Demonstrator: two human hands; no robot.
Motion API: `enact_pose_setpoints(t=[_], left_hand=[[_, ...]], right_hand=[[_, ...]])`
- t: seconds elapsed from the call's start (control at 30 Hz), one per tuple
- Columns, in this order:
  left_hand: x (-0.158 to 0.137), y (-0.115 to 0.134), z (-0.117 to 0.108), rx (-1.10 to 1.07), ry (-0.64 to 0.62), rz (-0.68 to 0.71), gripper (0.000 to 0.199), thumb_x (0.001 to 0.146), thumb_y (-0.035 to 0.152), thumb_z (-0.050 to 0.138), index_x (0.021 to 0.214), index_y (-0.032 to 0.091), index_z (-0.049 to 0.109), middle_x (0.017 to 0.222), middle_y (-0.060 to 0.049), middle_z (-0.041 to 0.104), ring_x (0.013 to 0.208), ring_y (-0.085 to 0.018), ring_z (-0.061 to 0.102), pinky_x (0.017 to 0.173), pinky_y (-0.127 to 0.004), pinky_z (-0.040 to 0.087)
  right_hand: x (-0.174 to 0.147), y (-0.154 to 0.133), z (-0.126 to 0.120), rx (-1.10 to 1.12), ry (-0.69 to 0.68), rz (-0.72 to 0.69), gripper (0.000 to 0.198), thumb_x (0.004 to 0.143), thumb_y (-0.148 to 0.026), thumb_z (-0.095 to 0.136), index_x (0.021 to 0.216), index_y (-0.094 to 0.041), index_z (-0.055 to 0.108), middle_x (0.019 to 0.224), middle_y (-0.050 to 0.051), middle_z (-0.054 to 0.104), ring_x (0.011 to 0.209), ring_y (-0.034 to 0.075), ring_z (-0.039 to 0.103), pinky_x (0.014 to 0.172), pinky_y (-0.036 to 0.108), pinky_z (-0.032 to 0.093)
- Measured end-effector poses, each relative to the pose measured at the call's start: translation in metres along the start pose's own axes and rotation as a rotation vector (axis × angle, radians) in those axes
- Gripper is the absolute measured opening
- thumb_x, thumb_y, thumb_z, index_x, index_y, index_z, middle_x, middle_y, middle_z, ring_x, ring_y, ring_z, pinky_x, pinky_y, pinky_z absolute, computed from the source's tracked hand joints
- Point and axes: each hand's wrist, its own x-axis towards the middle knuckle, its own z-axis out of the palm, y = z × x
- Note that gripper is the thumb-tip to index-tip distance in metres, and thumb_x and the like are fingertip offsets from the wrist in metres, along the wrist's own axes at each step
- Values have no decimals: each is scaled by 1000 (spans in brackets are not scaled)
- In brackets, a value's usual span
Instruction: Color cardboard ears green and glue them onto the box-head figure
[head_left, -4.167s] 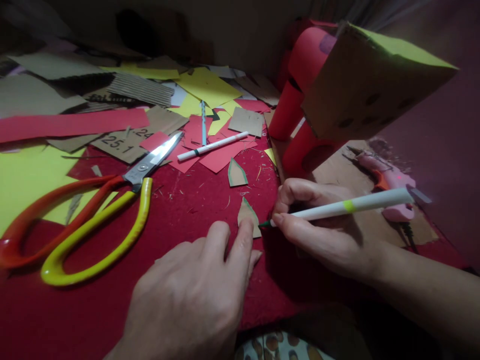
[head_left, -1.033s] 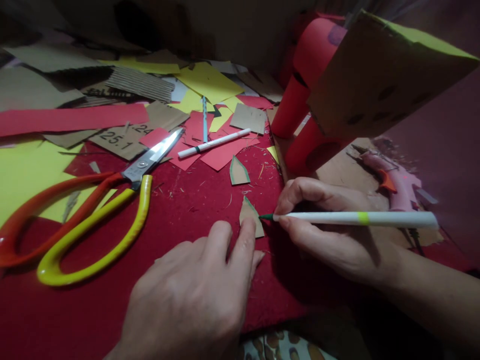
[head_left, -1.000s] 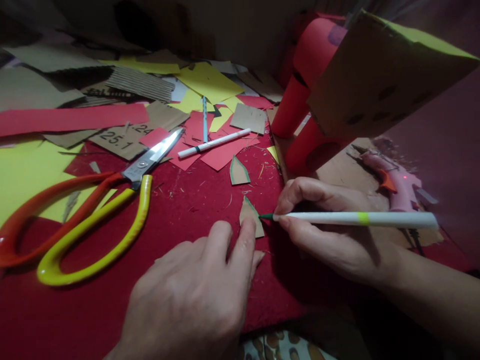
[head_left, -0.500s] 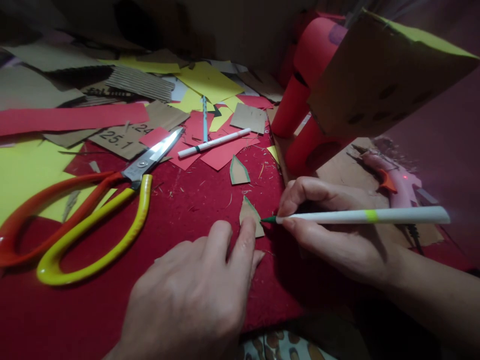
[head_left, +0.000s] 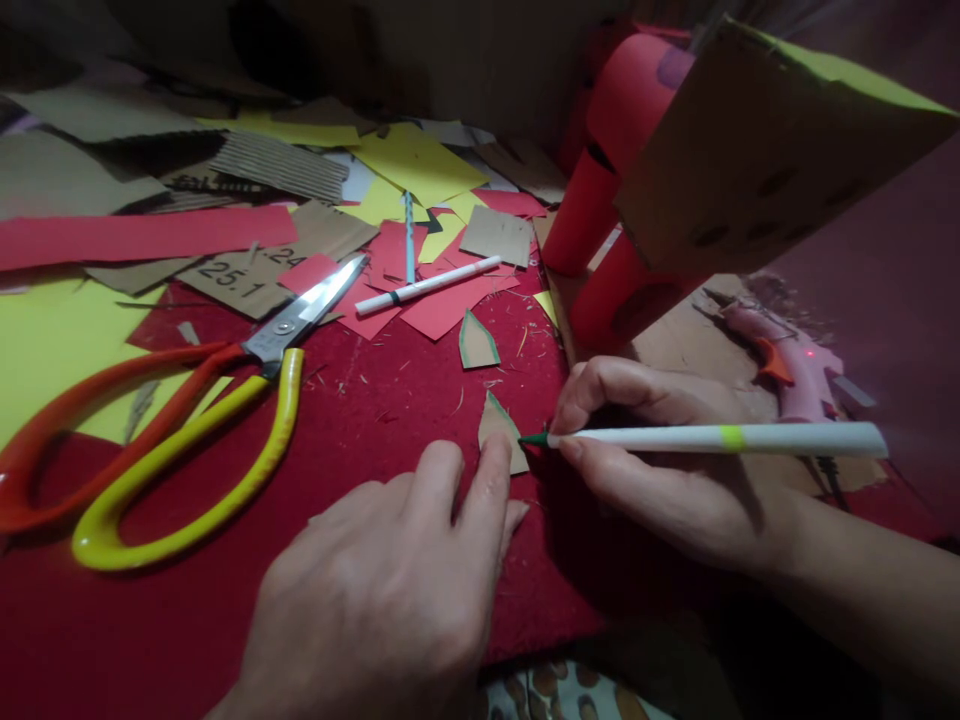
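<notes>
**Cardboard piece (head_left: 496,418) pinned by one fingertip, green tip at its edge**

Seen from my remote post, the small pointed cutout lies under the index finger of the left hand (head_left: 397,560), which presses down, fingers loosely bent, grasping nothing. The right hand (head_left: 679,490) pinches a white marker (head_left: 705,438), its green tip at the right edge; whether it touches, I cannot tell. One fingertip is a thin anchor, I judge: a sideways push could swivel the cardboard, and a tip straying past the edge could ink the red surface (head_left: 390,420). Shadow beside the right hand could hide such a slip from me. Just beyond lies a green-bordered second piece (head_left: 478,345); scissors (head_left: 281,328) rest at left, scraps (head_left: 420,170) heap behind. Red tubes (head_left: 574,225), a cardboard box (head_left: 742,170) and a pink glue gun (head_left: 796,370) crowd the right. Fine shreds litter the red; the room is dim, its wall (head_left: 907,330) purplish.
</notes>
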Motion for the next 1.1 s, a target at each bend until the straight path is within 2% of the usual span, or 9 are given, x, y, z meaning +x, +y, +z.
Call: enact_pose_setpoints(t=[0.2, 0.47, 0.7, 0.93, 1.1], left_hand=[[1, 1, 1, -6, 16, -1, 48, 88, 37, 47, 130, 13, 52, 66, -1, 51, 45, -18, 45, 43, -32, 28], [2, 0, 0, -7, 6, 10, 49, 88, 37, 48, 130, 12, 52, 69, -2, 54, 46, -18, 46, 44, -33, 29], [-2, 0, 1, -20, -7, -12, 46, 88, 36, 47, 128, 14, 53, 71, -2, 56, 47, -18, 47, 44, -32, 30], [-1, -2, -1, -28, -4, 3, 47, 88, 37, 46, 129, 15, 52, 73, -3, 56, 47, -18, 48, 44, -32, 30], [3, -1, -1, -31, 5, -3, 46, 89, 35, 46, 128, 13, 53, 73, -3, 56, 48, -18, 48, 45, -33, 29]], right_hand=[[1, 1, 1, 34, 50, -4, 12, 73, -5, 56, 73, -17, 56, 59, -5, 55, 47, 6, 48, 42, 17, 37], [1, 1, 4, 16, 72, -46, 11, 72, -7, 58, 71, -18, 57, 55, -4, 54, 43, 7, 45, 36, 19, 31], [2, -2, 2, -12, 25, -15, 13, 69, -6, 57, 66, -19, 55, 50, -6, 50, 39, 5, 39, 33, 19, 26], [1, -2, -3, -59, -83, 20, 10, 68, -7, 56, 66, -17, 57, 56, -3, 58, 45, 7, 47, 39, 16, 34], [2, -3, -3, -23, -34, 15, 12, 69, -5, 57, 66, -17, 55, 51, -6, 54, 43, 4, 44, 37, 14, 31]])
